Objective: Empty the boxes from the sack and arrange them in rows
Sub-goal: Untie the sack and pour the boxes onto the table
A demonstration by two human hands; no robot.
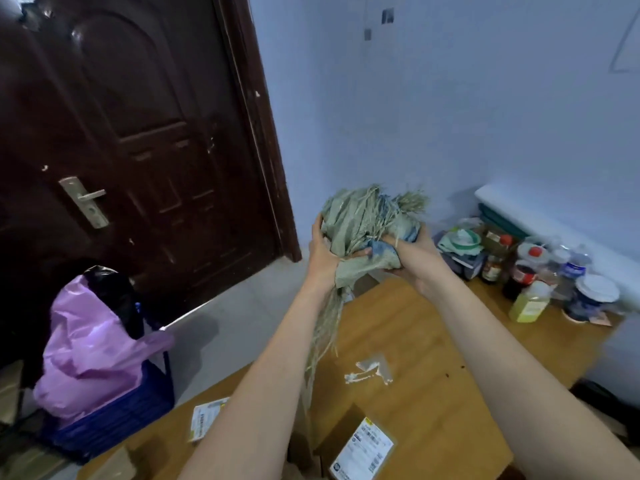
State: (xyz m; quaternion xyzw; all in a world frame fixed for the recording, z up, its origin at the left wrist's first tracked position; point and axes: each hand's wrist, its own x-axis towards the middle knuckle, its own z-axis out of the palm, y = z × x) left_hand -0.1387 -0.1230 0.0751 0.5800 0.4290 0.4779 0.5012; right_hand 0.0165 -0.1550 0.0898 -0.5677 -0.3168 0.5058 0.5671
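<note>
A crumpled grey-green woven sack (363, 223) with frayed strands is bunched into a ball above the far end of the wooden table (408, 327). My left hand (323, 254) grips its left side and my right hand (414, 252) cups it from the right and below. Loose fibres hang down past my left forearm. Brown cardboard boxes with white shipping labels lie at the near edge: one (360, 448) between my arms, another (204, 420) to the left, partly hidden by my left arm.
Bottles, jars and a yellow container (530, 301) crowd the table's far right corner by the blue wall. A blue crate (114, 417) holding a purple plastic bag and a black bag stands on the floor at left, before a dark brown door (131, 133).
</note>
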